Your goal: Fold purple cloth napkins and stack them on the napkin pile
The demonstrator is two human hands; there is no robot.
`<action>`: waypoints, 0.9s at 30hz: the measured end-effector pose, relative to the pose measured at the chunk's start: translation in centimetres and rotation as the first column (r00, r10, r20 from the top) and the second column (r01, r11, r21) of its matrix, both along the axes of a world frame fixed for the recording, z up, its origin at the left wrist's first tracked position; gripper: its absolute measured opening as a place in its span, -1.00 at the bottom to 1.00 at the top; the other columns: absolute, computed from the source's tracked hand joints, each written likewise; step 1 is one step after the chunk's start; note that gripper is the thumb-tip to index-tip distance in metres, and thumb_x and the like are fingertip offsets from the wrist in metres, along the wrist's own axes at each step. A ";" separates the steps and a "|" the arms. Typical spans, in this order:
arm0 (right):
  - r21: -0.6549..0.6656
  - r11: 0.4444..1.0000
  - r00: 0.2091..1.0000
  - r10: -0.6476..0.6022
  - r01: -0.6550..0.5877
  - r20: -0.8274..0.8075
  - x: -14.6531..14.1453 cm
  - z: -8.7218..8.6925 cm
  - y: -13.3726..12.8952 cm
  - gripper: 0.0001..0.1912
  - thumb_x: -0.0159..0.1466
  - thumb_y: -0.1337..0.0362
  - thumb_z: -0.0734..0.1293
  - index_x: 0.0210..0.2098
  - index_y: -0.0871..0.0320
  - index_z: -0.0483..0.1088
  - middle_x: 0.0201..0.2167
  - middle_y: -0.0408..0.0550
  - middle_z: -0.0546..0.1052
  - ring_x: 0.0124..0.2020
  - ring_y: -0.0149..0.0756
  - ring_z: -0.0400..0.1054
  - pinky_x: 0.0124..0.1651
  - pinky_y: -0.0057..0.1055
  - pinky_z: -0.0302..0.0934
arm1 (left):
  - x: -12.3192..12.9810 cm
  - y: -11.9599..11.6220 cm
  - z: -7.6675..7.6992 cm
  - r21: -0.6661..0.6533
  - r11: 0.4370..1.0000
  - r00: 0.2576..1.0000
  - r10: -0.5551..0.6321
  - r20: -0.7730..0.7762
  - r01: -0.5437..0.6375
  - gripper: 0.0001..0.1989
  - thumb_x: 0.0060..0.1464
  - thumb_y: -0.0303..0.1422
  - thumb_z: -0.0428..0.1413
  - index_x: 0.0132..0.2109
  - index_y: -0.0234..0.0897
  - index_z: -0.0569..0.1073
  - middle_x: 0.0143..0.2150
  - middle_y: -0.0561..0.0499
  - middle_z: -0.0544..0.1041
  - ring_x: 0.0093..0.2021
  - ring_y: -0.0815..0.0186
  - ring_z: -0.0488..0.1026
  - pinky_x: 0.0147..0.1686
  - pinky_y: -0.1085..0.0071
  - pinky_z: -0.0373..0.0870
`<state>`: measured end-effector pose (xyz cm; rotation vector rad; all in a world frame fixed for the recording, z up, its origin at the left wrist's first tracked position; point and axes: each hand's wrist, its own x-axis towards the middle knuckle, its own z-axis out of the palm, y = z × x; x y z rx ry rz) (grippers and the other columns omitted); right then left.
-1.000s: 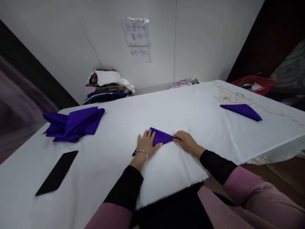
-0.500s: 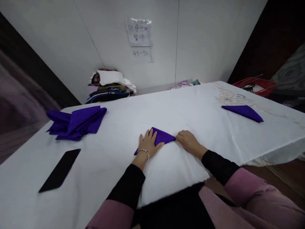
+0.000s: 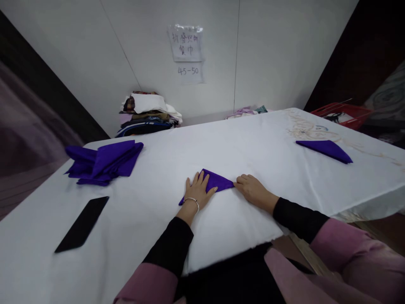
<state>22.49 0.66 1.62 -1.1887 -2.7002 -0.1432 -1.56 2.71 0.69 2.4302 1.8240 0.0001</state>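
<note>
A purple cloth, folded into a triangle, lies on the white tablecloth in front of me. My left hand rests flat on its left part with fingers spread, a silver bangle at the wrist. The fingers of my right hand are pinched on the cloth's right tip. Part of the cloth is hidden under my left hand.
A heap of purple cloths lies at the left, with a black flat object nearer me. Another folded purple cloth is at the right. Clothes are stacked by the wall; a red basket stands far right.
The view has shifted slightly. My right forearm sits a little farther right, while both hands keep about the same places on the cloth.
</note>
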 end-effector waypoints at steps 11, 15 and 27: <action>-0.021 0.998 0.984 -0.062 0.060 -0.167 -1.0 1.7 -0.2 -0.66 0.30 0.36 0.12 0.05 0.22 0.27 0.04 0.18 0.36 0.06 -0.06 0.18 0.05 -0.10 0.03 | 0.2 -0.1 0.0 0.015 1.000 1.000 -0.001 -0.019 0.001 -0.23 0.07 0.15 -0.37 0.30 -0.18 -0.02 0.37 -0.01 -0.11 0.34 0.08 -0.22 0.21 -0.11 -0.22; -0.075 0.997 0.968 -0.021 0.002 -0.249 -5.5 2.3 0.5 -0.50 0.32 0.11 0.12 0.20 0.19 0.10 0.21 0.14 0.18 0.24 -0.07 -0.04 0.21 -0.04 -0.14 | 0.1 0.0 0.0 0.018 1.000 0.999 -0.016 -0.047 0.017 -0.32 0.12 0.04 -0.25 0.30 -0.17 -0.04 0.37 -0.01 -0.10 0.34 0.07 -0.23 0.20 -0.12 -0.22; -0.286 0.956 0.979 0.011 -0.070 -0.202 -7.5 0.1 3.7 -0.18 0.24 -0.20 0.02 0.27 0.29 -0.09 0.29 0.18 0.00 0.30 -0.05 -0.22 0.24 -0.01 -0.25 | 0.1 0.9 0.4 0.019 0.999 0.979 -0.041 -0.200 0.046 -0.40 0.14 -0.18 -0.23 0.29 -0.29 0.01 0.37 -0.07 -0.15 0.33 0.11 -0.19 0.16 -0.11 -0.10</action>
